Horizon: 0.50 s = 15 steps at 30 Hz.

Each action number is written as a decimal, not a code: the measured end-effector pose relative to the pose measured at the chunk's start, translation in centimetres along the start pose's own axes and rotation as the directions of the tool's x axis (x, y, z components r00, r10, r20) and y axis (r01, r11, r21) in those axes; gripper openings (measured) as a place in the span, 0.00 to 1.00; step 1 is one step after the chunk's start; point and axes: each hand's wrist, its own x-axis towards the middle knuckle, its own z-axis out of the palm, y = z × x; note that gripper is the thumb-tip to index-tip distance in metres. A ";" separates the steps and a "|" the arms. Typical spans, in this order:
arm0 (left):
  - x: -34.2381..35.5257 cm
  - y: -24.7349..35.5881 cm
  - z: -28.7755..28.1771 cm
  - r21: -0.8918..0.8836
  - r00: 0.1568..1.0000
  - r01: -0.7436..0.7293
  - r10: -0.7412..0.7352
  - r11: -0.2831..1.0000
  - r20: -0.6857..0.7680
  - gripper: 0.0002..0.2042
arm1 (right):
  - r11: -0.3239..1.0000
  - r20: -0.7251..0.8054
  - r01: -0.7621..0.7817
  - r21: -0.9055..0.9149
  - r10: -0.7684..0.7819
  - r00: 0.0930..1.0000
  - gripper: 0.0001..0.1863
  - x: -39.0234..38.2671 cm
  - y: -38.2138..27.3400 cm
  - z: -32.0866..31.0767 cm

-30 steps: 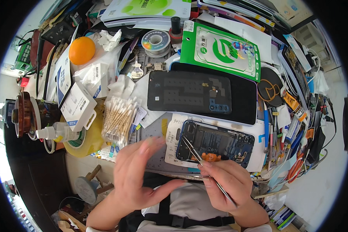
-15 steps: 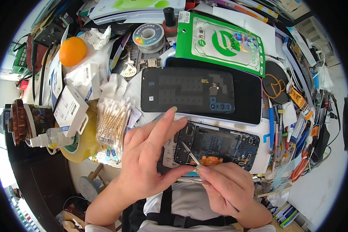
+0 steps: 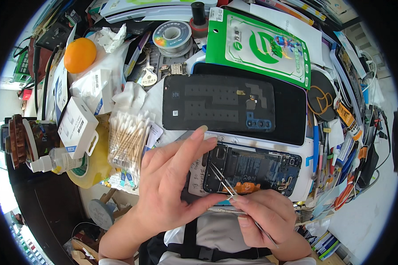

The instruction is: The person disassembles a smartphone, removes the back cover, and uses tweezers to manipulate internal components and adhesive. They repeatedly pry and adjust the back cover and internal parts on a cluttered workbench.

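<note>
An opened phone with orange flex and dark battery (image 3: 264, 170) lies on a white sheet with handwriting (image 3: 306, 168). My right hand (image 3: 265, 221) holds metal tweezers (image 3: 226, 184), whose tips are inside the phone's left end. My left hand (image 3: 168, 181) is beside the phone's left end, fingers apart, thumb stretched along the near edge beside the tweezers; I cannot tell whether it touches the phone. Above them, a detached black back cover (image 3: 210, 101) lies on a larger dark slab (image 3: 292, 117). A bag of cotton swabs (image 3: 127, 137) is just left of my left hand.
A green packet (image 3: 258, 46), solder spool (image 3: 171, 39), orange fruit (image 3: 80, 55), small white boxes (image 3: 75, 123), spray bottle (image 3: 62, 163) and yellow tape roll (image 3: 88, 176) crowd the bench. Tools and cables (image 3: 340, 154) are piled on the right.
My left hand has moved up and right to the phone's left end. My right hand has shifted slightly right and down with the tweezers, whose tips remain inside the phone.
</note>
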 end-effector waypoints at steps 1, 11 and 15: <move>0.0 -0.1 0.1 0.000 1.000 -0.005 0.005 1.000 -0.005 0.55 | 1.000 -0.007 -0.005 -0.001 0.005 1.000 0.19 0.0 0.0 0.0; 0.2 0.5 -0.2 0.014 0.999 0.044 -0.044 0.999 -0.033 0.47 | 0.999 -0.064 0.026 -0.037 -0.028 0.998 0.18 0.2 -0.1 0.6; 0.5 0.7 -0.3 0.002 0.999 0.025 -0.025 1.000 -0.043 0.46 | 0.994 -0.109 0.075 -0.085 -0.084 0.990 0.16 0.2 -0.4 0.8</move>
